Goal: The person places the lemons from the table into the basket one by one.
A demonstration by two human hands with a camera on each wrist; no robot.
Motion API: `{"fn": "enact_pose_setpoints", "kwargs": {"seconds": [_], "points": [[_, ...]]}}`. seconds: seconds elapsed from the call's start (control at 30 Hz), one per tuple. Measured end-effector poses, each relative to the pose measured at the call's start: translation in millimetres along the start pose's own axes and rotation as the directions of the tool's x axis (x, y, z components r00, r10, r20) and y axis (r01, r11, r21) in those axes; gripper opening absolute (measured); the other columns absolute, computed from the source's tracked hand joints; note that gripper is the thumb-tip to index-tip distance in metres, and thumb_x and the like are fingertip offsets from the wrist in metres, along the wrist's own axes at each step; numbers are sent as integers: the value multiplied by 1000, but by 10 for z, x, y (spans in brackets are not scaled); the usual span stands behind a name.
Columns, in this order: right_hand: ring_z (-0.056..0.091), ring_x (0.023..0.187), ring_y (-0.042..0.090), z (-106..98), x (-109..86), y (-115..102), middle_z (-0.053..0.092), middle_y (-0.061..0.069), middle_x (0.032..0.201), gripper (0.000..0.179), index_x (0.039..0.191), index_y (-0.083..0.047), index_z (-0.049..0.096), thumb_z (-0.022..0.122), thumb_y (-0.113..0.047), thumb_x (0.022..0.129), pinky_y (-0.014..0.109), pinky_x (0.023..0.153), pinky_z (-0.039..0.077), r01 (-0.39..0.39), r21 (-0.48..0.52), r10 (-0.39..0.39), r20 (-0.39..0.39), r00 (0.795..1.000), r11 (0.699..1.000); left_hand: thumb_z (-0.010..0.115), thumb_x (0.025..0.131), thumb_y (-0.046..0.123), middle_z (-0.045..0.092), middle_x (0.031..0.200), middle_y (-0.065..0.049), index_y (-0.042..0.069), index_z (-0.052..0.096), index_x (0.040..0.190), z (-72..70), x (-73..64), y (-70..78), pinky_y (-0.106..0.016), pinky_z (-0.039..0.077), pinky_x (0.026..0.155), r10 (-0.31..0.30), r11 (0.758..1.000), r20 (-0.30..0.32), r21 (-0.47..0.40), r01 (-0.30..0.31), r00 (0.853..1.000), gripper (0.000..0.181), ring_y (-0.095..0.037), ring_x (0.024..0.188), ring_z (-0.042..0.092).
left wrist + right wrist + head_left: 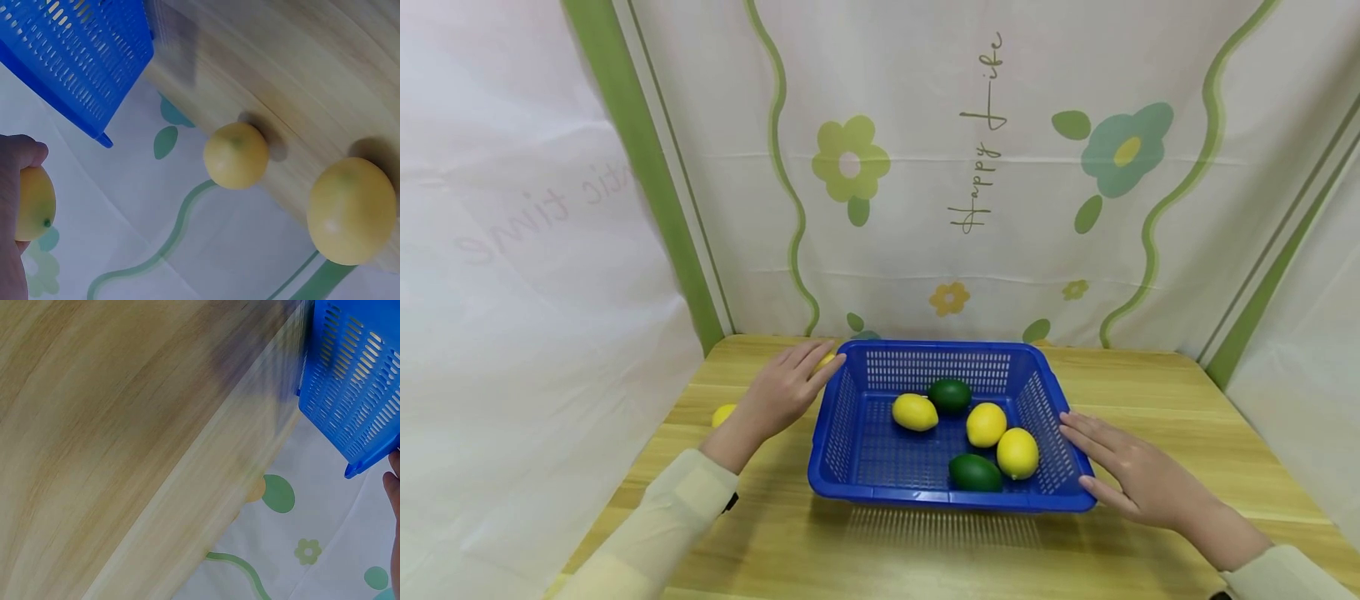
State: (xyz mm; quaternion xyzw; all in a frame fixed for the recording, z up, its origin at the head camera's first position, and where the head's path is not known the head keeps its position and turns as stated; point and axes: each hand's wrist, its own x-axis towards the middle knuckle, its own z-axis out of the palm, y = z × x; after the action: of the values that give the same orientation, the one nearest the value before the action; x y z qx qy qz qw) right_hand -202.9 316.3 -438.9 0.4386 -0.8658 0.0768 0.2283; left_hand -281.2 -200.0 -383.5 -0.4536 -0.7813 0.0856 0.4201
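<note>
left hand [781,392]: extended forward, back uppermost, fingers curled round held lemon [37,203] near basket's far-left corner | right hand [1131,471]: fingers straight, thumb spread, touching basket's right rim, not grasping | basket [917,498]: on counter [767,537], containing three loose lemons [915,412], two green fruits [975,473]

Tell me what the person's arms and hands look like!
The left sleeve and right sleeve are pale cream. A small black piece peeks out by the left one, another by the right; too little shows to say what they are. The left hand and right hand wear no gloves.
</note>
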Motion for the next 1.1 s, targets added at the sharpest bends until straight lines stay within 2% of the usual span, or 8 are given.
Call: {"fn": "enact_pose_setpoints", "kwargs": {"seconds": [0.17,0.23,0.3,0.4,0.53,0.67,0.8,1.1], "points": [[33,140,18,2,0,-1,46,16,145,56,137,2,53,54,-39,99,16,113,14,-2,4,2,-2,1000,1000,37,102,-2,56,131,-20,2,58,132,3,77,19,-42,49,96,-2,1000,43,-21,2,999,37,-33,119,54],[33,140,18,1,3,-2,46,16,144,56,136,2,53,53,-39,99,16,113,14,3,9,-3,-7,1000,1000,38,102,-2,55,132,-20,3,57,134,10,98,26,-41,48,98,0,1000,60,-24,2,998,37,-33,120,54],[32,140,18,6,5,-3,46,17,144,56,136,2,53,52,-40,99,16,113,15,9,11,-9,-13,1000,1000,37,102,-2,55,134,-20,3,55,135,20,117,31,-41,48,98,3,1000,69,-26,-1,998,38,-33,120,53],[32,140,18,12,7,1,46,17,144,56,136,2,53,52,-40,100,17,113,14,22,14,-22,-20,1000,1000,26,105,1,55,133,-21,2,55,135,49,145,37,-41,49,96,14,999,44,-35,-13,999,42,-33,119,55],[32,140,18,17,8,7,47,17,144,56,136,2,53,52,-39,99,17,113,14,29,11,-29,-23,999,1000,23,106,3,56,131,-20,2,56,134,67,194,52,-41,49,96,25,999,25,-44,-24,999,43,-33,117,56],[33,140,18,9,14,8,47,18,143,55,136,2,53,52,-39,100,17,113,14,29,10,-29,-24,999,1000,41,101,-1,56,132,-20,2,54,135,65,255,70,-41,49,97,37,998,38,-49,-35,999,36,-33,118,55],[33,139,19,5,16,11,47,18,143,55,136,2,53,51,-40,100,17,113,14,28,9,-28,-23,999,1000,61,91,-5,55,132,-21,2,53,135,82,314,89,-41,48,97,51,996,36,-68,-49,998,46,-33,118,54],[32,140,18,6,2,13,46,16,145,56,138,1,52,54,-40,99,17,113,13,5,-4,-5,7,1000,1000,46,99,-2,58,127,-20,2,56,131,183,405,134,-41,50,95,81,994,-38,-67,-84,996,34,-33,115,57]]}}
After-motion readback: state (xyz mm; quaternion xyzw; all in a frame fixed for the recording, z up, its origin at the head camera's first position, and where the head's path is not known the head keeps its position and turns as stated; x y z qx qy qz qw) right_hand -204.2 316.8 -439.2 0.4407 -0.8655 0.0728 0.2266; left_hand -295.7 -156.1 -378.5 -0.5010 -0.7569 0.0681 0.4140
